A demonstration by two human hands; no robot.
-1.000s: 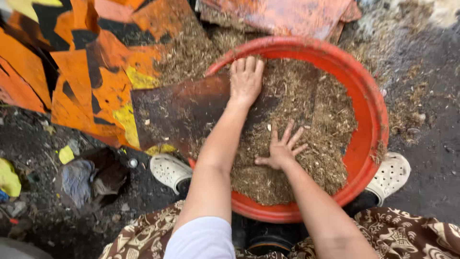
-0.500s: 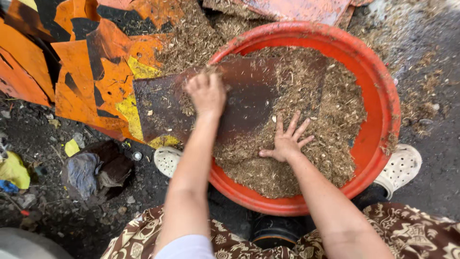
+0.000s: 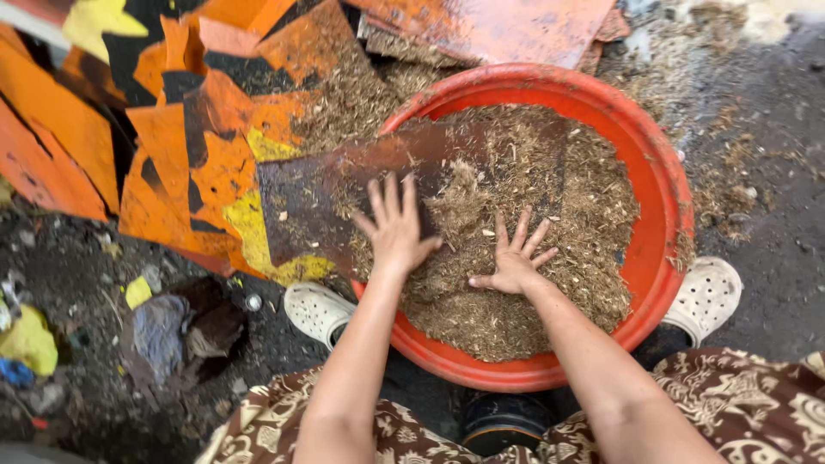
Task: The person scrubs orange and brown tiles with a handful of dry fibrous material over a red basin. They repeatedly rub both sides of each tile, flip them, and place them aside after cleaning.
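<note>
A big orange-red round basin [image 3: 662, 180] sits between my feet, filled with dry brown shredded plant matter [image 3: 550, 198]. A dark rusty flat sheet [image 3: 318, 198] lies tilted over the basin's left rim, dusted with the same shreds. My left hand [image 3: 394, 225] rests flat with spread fingers on the sheet's lower part at the edge of the pile. Over the pile's middle, my right hand [image 3: 514, 258] presses palm down, fingers apart. Neither hand grips anything.
Torn orange, black and yellow sheet pieces [image 3: 180, 137] lie stacked to the left and behind the basin. Dark dirty ground holds scraps and a crumpled rag [image 3: 159, 331]. My white clogs [image 3: 318, 311] stand at both sides of the basin, the other clog [image 3: 706, 296] at right.
My left hand has drawn back toward me along the dark sheet, from the basin's far side to its near part. The right hand stayed on the pile.
</note>
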